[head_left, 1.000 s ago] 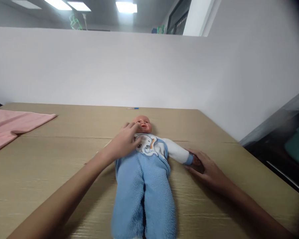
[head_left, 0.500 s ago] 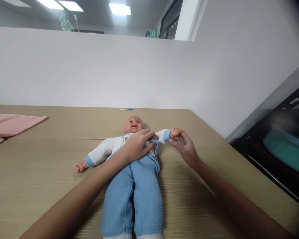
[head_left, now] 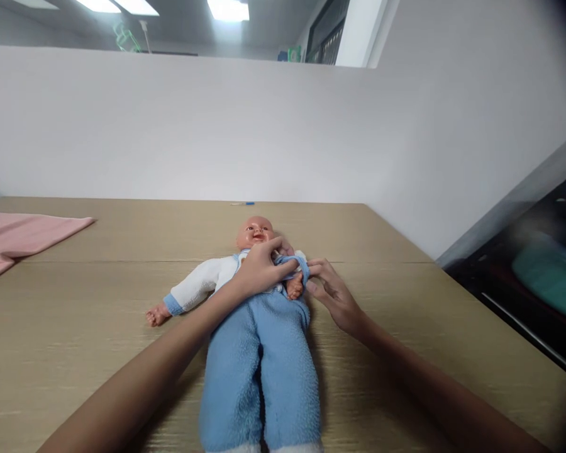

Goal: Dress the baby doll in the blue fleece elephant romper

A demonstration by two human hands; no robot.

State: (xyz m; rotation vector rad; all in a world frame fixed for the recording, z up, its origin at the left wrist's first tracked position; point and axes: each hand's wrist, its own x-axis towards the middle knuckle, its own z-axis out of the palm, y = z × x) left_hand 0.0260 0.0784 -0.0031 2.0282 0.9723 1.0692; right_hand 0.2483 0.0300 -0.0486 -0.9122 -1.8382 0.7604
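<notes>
A baby doll (head_left: 255, 233) lies face up on the table, dressed in a white top with blue cuffs and fuzzy blue overalls (head_left: 264, 365). My left hand (head_left: 261, 267) rests across its chest, fingers curled on a blue strap (head_left: 290, 258) at the shoulder; part of the grip is hidden. The doll's bent arm ends in a bare hand (head_left: 295, 287) that pokes out beneath the strap. Beside it, my right hand (head_left: 332, 292) has its fingertips closed at the strap's outer edge. The other arm (head_left: 195, 286) of the doll stretches out to the left.
A pink cloth (head_left: 23, 239) lies on the wooden table (head_left: 99, 352) at the left. A small blue-tipped pen-like object (head_left: 244, 203) is near the back edge. A white partition (head_left: 193, 126) rises behind, and a black rack (head_left: 538, 296) with a teal item stands right.
The doll's arm on the right, stretched outward before, is now folded in toward its chest under the blue strap. My right hand has moved left and down, from the doll's hand to the strap.
</notes>
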